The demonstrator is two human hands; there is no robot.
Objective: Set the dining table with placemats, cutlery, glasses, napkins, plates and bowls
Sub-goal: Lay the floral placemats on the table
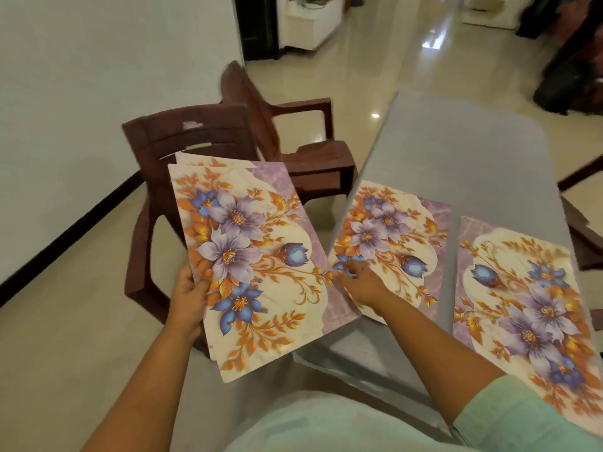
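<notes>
My left hand point(189, 295) grips the left edge of a stack of floral placemats point(248, 256), held tilted in the air beside the grey table point(456, 151). At least two mats show in that stack. My right hand point(359, 282) reaches across to the stack's right edge and also overlaps a placemat point(401, 230) lying at the table's left edge; whether its fingers pinch anything is blurred. Another floral placemat point(522, 305) lies flat on the table's right side.
Two brown plastic chairs point(202, 138) stand to the left of the table, one behind the held stack. Another chair's arm point(584, 236) shows at the right edge. Glossy floor and white furniture point(310, 24) lie beyond.
</notes>
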